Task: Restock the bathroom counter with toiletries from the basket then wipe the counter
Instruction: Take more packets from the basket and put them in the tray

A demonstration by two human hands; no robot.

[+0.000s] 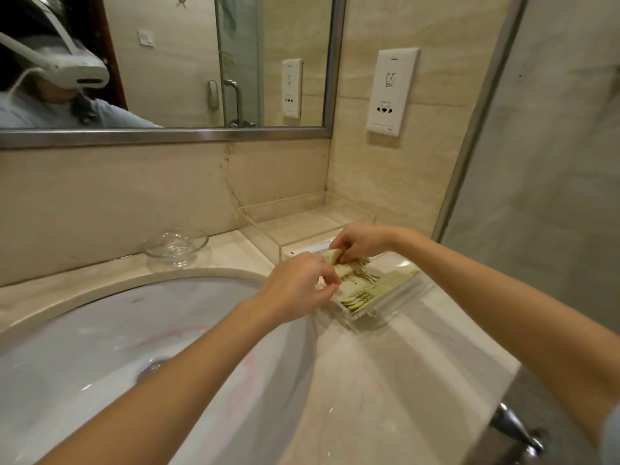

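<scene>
Currently restocking: left hand [298,286] and right hand [360,241] fingers both pinch one cream packet [335,256] over the tray [392,305]; next, lay it flat on packets [359,297] below fingers, release

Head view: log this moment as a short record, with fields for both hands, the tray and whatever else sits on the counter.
left hand: left hand pinches the cream printed packet over the tray
right hand: right hand pinches the upper end of apparently the same packet
tray: clear acrylic tray, right of the sink, holds more cream packets lying flat
dish: clear glass dish behind the sink, near the wall
sink: white oval basin
counter: beige marble counter
</scene>
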